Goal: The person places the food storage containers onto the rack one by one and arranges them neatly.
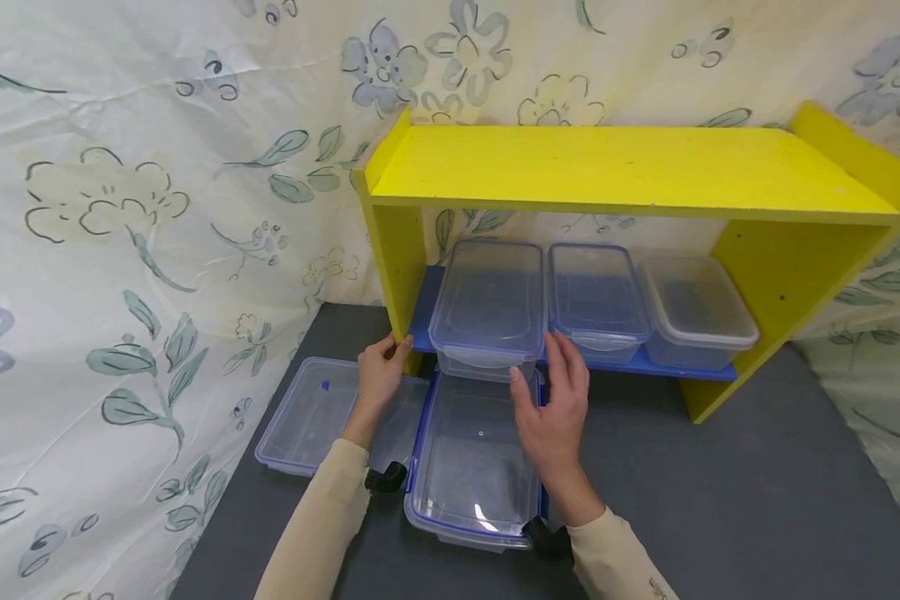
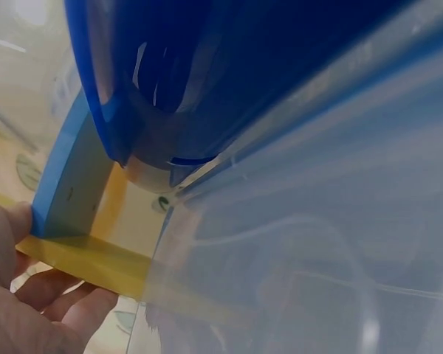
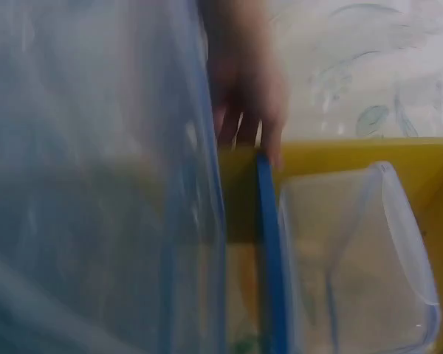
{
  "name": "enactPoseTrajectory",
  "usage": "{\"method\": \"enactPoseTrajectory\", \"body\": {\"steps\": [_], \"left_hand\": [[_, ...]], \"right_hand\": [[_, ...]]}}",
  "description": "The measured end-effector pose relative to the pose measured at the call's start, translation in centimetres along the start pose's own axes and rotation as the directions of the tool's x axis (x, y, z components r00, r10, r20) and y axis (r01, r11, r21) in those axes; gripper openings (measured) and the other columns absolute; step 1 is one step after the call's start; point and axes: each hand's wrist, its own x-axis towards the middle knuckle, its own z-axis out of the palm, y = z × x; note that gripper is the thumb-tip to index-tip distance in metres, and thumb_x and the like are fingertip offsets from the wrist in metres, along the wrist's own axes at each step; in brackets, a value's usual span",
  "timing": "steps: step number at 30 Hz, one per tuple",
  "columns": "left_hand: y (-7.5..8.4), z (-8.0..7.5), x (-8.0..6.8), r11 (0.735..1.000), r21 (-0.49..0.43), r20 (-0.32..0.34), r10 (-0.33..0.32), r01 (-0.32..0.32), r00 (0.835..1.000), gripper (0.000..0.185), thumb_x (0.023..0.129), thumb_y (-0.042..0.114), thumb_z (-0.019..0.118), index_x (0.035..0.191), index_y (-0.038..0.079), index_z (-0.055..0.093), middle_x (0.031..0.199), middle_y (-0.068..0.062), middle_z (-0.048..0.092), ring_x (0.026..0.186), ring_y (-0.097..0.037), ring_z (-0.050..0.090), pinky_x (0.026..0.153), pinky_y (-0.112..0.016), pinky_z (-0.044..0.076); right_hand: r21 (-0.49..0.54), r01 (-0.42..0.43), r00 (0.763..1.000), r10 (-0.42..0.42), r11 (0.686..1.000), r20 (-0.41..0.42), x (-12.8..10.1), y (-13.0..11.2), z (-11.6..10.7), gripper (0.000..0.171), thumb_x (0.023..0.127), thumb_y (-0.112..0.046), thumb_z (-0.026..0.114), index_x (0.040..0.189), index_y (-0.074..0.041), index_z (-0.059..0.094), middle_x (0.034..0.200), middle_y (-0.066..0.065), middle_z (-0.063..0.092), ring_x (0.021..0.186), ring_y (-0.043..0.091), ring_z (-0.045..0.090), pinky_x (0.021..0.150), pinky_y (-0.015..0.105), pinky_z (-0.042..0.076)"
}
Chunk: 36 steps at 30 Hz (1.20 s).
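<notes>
Evidently, the left hand (image 1: 379, 372) has its grip closed on the left edge of the shelf (image 1: 600, 169); the right hand (image 1: 557, 415), fingers loosely spread and gripping nothing, is near the shelf's leftmost box (image 1: 489, 296); best nudge that squarely, shelf braced.

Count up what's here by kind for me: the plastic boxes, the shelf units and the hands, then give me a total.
Plastic boxes: 5
Shelf unit: 1
Hands: 2
Total: 8
</notes>
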Motion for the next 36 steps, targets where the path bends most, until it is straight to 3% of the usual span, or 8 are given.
{"method": "enactPoseTrajectory", "body": {"steps": [2,5,9,12,17,22,27,36], "left_hand": [[0.0,-0.1,-0.1,1.0,0.001,-0.002,-0.001,0.001,1.0,0.027,0.095,0.032,0.062,0.095,0.008,0.074,0.076,-0.021,0.068,0.061,-0.019,0.053,0.052,-0.026,0.04],[0.0,-0.1,-0.1,1.0,0.007,0.004,0.002,-0.002,1.0,0.027,0.096,0.032,0.06,0.093,0.008,0.073,0.075,-0.021,0.067,0.061,-0.019,0.053,0.053,-0.026,0.04],[0.1,-0.2,-0.1,1.0,0.017,0.012,-0.001,0.001,1.0,0.028,0.096,0.033,0.06,0.094,0.008,0.073,0.073,-0.019,0.066,0.061,-0.02,0.052,0.053,-0.027,0.039],[0.0,-0.2,0.0,1.0,0.022,0.013,-0.004,0.004,1.0,0.028,0.096,0.033,0.061,0.094,0.007,0.074,0.074,-0.02,0.067,0.061,-0.02,0.053,0.053,-0.027,0.039],[0.1,-0.4,-0.1,1.0,0.016,0.012,-0.009,0.008,1.0,0.027,0.096,0.032,0.061,0.094,0.008,0.074,0.076,-0.023,0.067,0.061,-0.021,0.052,0.054,-0.027,0.039],[0.4,-0.5,-0.1,1.0,0.011,0.012,-0.021,0.021,1.0,0.027,0.095,0.032,0.062,0.096,0.008,0.074,0.072,-0.016,0.066,0.061,-0.021,0.053,0.053,-0.027,0.04],[0.3,-0.5,-0.2,1.0,0.01,0.01,-0.017,0.017,1.0,0.027,0.095,0.032,0.062,0.095,0.008,0.075,0.069,-0.013,0.065,0.06,-0.019,0.052,0.052,-0.026,0.039],[0.2,-0.8,-0.3,1.0,0.013,0.017,-0.013,0.012,1.0,0.028,0.095,0.033,0.062,0.098,0.008,0.075,0.079,-0.02,0.07,0.063,-0.021,0.055,0.054,-0.027,0.041]], "right_hand": [[-0.15,0.247,0.969,-0.246,0.957,0.025,0.4,0.2,0.2,0.058,0.085,-0.016,0.073,0.138,-0.006,0.053,0.143,0.023,0.045,0.131,0.043,0.042,0.101,0.059,0.039],[-0.279,0.457,0.89,-0.434,0.845,0.142,1.3,0.3,0.7,0.059,0.084,-0.021,0.075,0.138,-0.01,0.053,0.144,0.028,0.042,0.132,0.05,0.039,0.101,0.064,0.038],[-0.372,0.56,0.828,-0.482,0.74,0.287,2.0,0.3,1.4,0.053,0.086,-0.025,0.074,0.136,-0.017,0.056,0.142,0.028,0.044,0.131,0.053,0.04,0.099,0.069,0.036],[-0.418,0.578,0.816,-0.48,0.701,0.323,2.3,0.4,1.8,0.045,0.087,-0.024,0.072,0.131,-0.021,0.061,0.138,0.024,0.051,0.128,0.05,0.046,0.096,0.07,0.038],[-0.433,0.554,0.832,-0.459,0.711,0.31,2.6,0.3,2.2,0.035,0.089,-0.021,0.07,0.124,-0.024,0.066,0.133,0.021,0.058,0.127,0.047,0.049,0.096,0.069,0.038],[-0.423,0.528,0.849,-0.441,0.736,0.292,3.0,0.5,2.1,0.033,0.089,-0.019,0.071,0.121,-0.025,0.068,0.132,0.02,0.059,0.128,0.046,0.049,0.097,0.069,0.038],[-0.402,0.523,0.851,-0.438,0.751,0.289,3.4,0.7,2.3,0.032,0.09,-0.019,0.069,0.121,-0.023,0.068,0.132,0.02,0.059,0.127,0.046,0.049,0.097,0.069,0.037],[-0.408,0.514,0.857,-0.425,0.755,0.292,4.1,1.0,2.7,0.03,0.091,-0.019,0.069,0.121,-0.023,0.069,0.132,0.019,0.059,0.128,0.045,0.048,0.097,0.068,0.037]]}}
